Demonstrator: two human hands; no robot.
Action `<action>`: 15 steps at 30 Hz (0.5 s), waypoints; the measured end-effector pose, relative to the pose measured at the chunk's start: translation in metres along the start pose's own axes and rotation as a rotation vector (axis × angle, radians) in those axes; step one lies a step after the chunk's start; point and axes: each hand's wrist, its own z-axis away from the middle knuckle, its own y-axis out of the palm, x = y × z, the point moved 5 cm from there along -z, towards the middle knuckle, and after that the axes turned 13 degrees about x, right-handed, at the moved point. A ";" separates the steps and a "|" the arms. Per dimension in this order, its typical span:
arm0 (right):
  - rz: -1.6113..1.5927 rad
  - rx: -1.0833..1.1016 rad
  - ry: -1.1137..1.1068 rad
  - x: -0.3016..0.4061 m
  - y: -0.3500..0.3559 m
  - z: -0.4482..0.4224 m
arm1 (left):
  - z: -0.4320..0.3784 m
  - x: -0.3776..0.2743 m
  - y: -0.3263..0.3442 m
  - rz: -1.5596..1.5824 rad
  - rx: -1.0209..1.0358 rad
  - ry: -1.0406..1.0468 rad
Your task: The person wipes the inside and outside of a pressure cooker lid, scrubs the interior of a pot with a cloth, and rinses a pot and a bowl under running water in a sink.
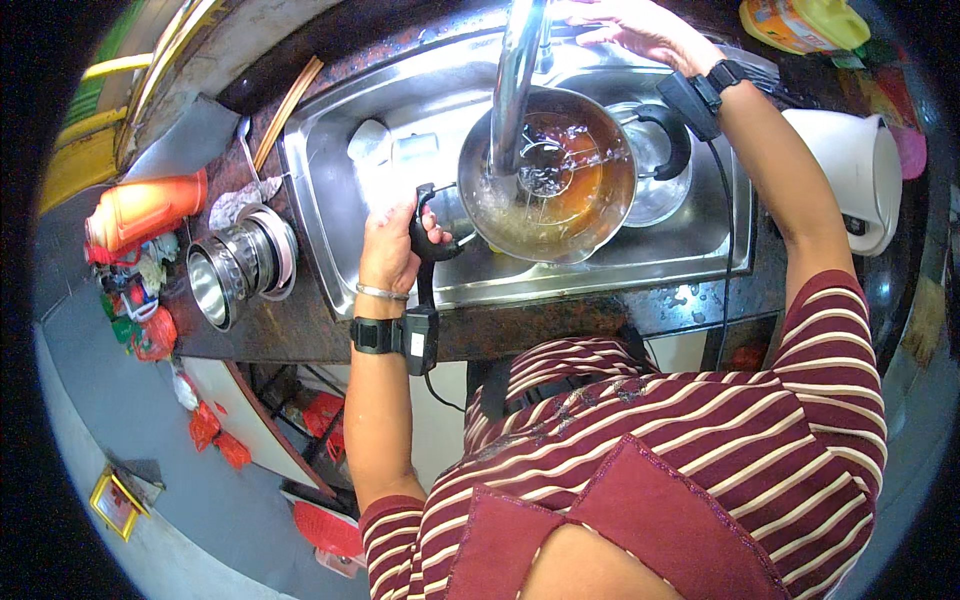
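My left hand (397, 240) grips the black handle of a steel pot (480, 217), which is held over a double-bowl steel sink (319, 247). The tap's metal spout (517, 82) reaches over the pot, and brownish liquid with a round wire rack (546, 171) lies inside it. The pot's other black handle (671, 142) is free. My right hand (637, 30) is at the top, behind the sink near the tap's base, its fingers partly washed out by glare. Below the free handle a clear or metal bowl (664, 195) sits in the right-hand bowl of the sink.
Stacked steel bowls (217, 281), wooden chopsticks (289, 112), a spoon (247, 150) and an orange flask (150, 210) stand or lie left of the sink. A white kettle-like appliance (847, 180) is at the right. A yellow jug (814, 26) is behind it. A metal cup (416, 150) lies in the left sink bowl.
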 end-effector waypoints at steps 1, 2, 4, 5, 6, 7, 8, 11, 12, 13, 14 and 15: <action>-0.025 0.020 -0.008 0.006 0.005 -0.002 | 0.000 -0.001 0.001 0.008 -0.002 0.000; -0.054 0.035 -0.016 0.012 0.010 -0.002 | 0.000 -0.001 0.002 -0.022 -0.006 -0.008; -0.116 0.060 -0.042 0.025 0.020 -0.001 | -0.002 -0.003 0.003 -0.030 -0.012 -0.006; -0.152 0.072 -0.053 0.030 0.025 -0.001 | -0.003 -0.003 0.003 -0.042 -0.006 -0.005; -0.175 0.080 -0.076 0.034 0.029 0.001 | -0.005 -0.004 0.003 -0.045 -0.008 -0.010; -0.423 0.049 -0.017 0.034 0.036 0.000 | -0.005 -0.005 0.002 -0.055 -0.012 -0.008; -0.306 0.111 -0.094 0.040 0.044 -0.002 | -0.006 -0.005 0.002 -0.065 -0.016 -0.006; -0.543 0.032 -0.084 0.033 0.074 -0.007 | -0.005 -0.001 0.000 -0.053 -0.091 0.008; -0.539 0.028 -0.090 0.033 0.070 -0.001 | -0.007 0.004 -0.005 -0.056 -0.085 0.010; -0.259 -0.001 -0.089 0.032 0.060 0.009 | -0.008 0.011 -0.012 -0.014 -0.099 0.009; 0.021 -0.031 -0.088 0.028 0.049 0.021 | -0.009 0.017 -0.021 0.029 -0.112 0.008; 0.306 -0.064 -0.082 0.023 0.035 0.036 | -0.011 0.018 -0.018 0.031 -0.108 0.014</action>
